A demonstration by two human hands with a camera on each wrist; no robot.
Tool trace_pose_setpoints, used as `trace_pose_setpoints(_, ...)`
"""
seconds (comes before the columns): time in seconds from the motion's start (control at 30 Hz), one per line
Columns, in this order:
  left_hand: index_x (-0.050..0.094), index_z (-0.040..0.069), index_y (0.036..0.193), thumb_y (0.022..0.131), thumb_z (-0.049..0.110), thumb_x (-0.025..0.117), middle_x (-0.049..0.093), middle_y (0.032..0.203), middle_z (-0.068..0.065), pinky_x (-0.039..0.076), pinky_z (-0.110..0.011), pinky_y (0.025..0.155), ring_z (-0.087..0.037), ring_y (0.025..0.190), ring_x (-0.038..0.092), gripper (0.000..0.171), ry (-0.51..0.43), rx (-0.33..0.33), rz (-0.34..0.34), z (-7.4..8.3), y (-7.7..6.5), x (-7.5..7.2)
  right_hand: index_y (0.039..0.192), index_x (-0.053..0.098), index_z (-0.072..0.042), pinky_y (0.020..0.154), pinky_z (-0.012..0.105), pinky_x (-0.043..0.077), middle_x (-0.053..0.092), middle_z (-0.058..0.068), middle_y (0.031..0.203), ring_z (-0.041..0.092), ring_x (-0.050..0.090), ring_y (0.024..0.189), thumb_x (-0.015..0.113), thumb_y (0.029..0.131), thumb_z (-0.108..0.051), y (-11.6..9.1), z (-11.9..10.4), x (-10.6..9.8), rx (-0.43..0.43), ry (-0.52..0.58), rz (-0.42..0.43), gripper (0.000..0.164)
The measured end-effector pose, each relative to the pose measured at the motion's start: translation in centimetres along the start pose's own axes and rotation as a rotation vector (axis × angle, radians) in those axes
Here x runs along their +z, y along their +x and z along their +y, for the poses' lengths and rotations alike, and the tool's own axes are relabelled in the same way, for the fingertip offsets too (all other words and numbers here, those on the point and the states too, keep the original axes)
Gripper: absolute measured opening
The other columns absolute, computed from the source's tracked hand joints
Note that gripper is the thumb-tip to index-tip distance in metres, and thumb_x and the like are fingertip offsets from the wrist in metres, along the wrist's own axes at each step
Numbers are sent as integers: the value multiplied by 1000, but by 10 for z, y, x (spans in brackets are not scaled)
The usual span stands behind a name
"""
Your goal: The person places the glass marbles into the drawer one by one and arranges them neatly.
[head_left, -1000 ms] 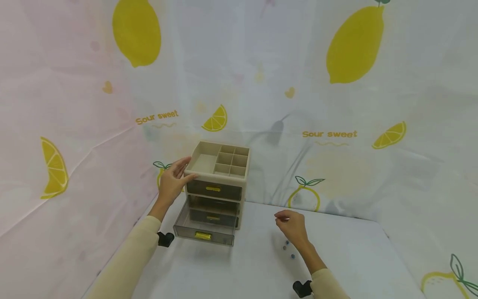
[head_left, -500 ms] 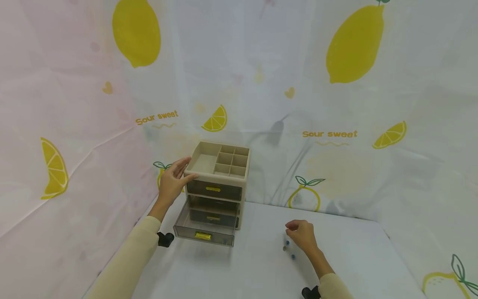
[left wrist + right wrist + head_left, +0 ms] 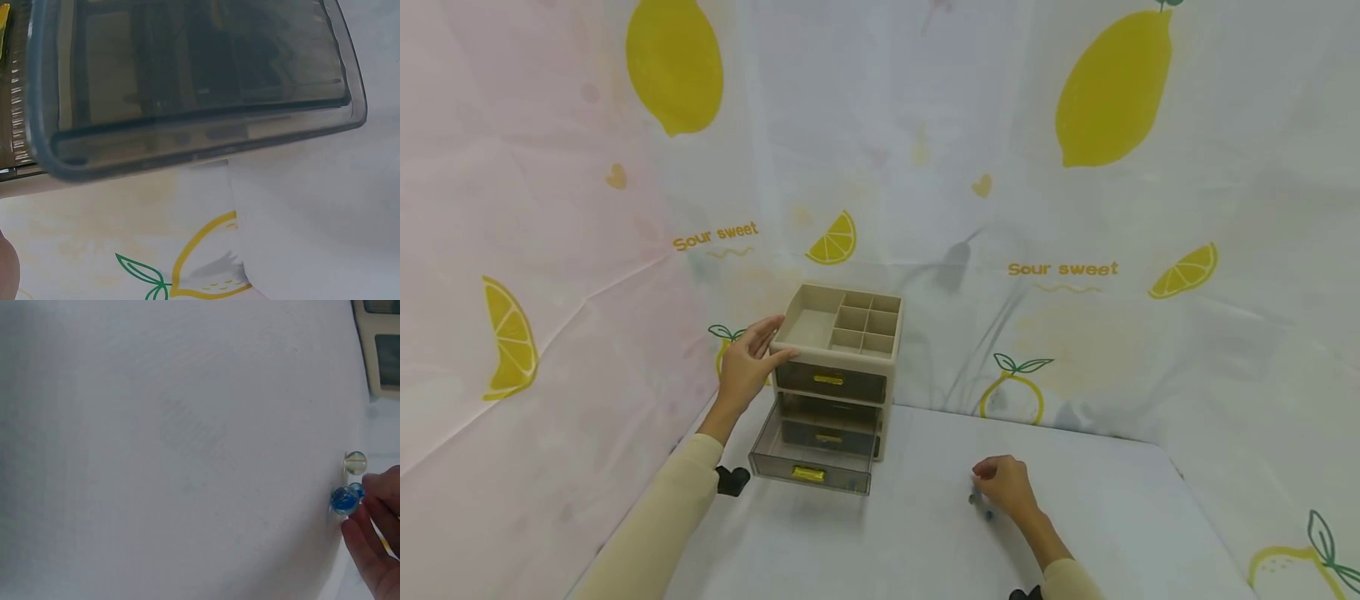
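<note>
A beige drawer organizer (image 3: 835, 358) with a divided top tray stands on the table. Its bottom drawer (image 3: 775, 467), smoky and see-through, is pulled out; a small bluish spot shows through its front right. My left hand (image 3: 745, 367) holds the organizer's top left corner, thumb on the front rim and fingers along the side. My right hand (image 3: 1006, 485) is low over the table, thumb and fingertips around a small blue marble (image 3: 357, 489). Close by lie a larger-looking blue marble (image 3: 345, 500) and a clear yellowish marble (image 3: 355, 462).
The white table (image 3: 917, 533) runs back to a lemon-print cloth (image 3: 955, 167) that hangs behind and at the sides. The middle drawer (image 3: 827, 433) and top drawer (image 3: 831, 382) have yellow handles. In the left wrist view the drawer's underside (image 3: 206, 62) fills the upper part.
My right hand has moved right and down to the marbles, and its fingers now overlap one of them. The left hand stays on the organizer.
</note>
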State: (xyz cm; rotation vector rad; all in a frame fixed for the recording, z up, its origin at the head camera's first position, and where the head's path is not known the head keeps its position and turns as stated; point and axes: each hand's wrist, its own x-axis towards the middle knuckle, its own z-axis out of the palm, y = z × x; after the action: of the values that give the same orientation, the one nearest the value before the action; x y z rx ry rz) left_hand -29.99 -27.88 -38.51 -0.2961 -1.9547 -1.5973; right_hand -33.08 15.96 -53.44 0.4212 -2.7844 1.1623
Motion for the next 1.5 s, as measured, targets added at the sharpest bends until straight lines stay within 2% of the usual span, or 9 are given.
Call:
trace_pose_setpoints(0.27, 49, -8, 137, 80, 0, 79, 51, 140, -21, 37, -30, 111, -30, 134, 44, 65, -10, 5, 2, 1, 2, -1, 80, 75, -3, 62, 28, 57, 70, 3, 75, 14, 63, 69, 76, 68, 7, 1, 0, 2, 20, 5, -25, 16)
trace_pose_setpoints(0.53, 50, -7, 137, 80, 1, 80, 51, 140, -21, 38, -28, 111, -29, 133, 45, 65, 12, 2, -3, 2, -1, 0, 79, 75, -5, 61, 27, 56, 69, -1, 73, 13, 63, 69, 77, 68, 5, -1, 3, 3, 46, -9, -18, 15)
trace_pose_setpoints(0.8, 51, -7, 136, 80, 1, 79, 52, 139, -21, 38, -29, 111, -30, 133, 45, 64, 22, 5, 1, 4, -2, 2, 77, 75, -7, 58, 25, 54, 68, -2, 71, 11, 61, 67, 76, 69, 5, -2, 6, 5, 36, -9, -14, 14)
trace_pose_setpoints(1.0, 51, -7, 136, 80, 1, 79, 52, 139, -22, 38, -30, 111, -31, 133, 45, 63, 28, 10, 4, 5, -2, 2, 79, 76, -5, 58, 25, 54, 70, 0, 73, 13, 62, 68, 76, 70, 4, -3, 6, 5, 32, 25, -1, 13)
trace_pose_setpoints(1.5, 51, -6, 136, 80, 3, 80, 52, 139, -21, 39, -28, 110, -30, 133, 46, 64, 30, -8, 4, 4, -1, 1, 78, 75, -6, 57, 24, 54, 69, -1, 72, 12, 62, 67, 77, 69, 4, -3, 3, 3, 62, 13, 1, 13)
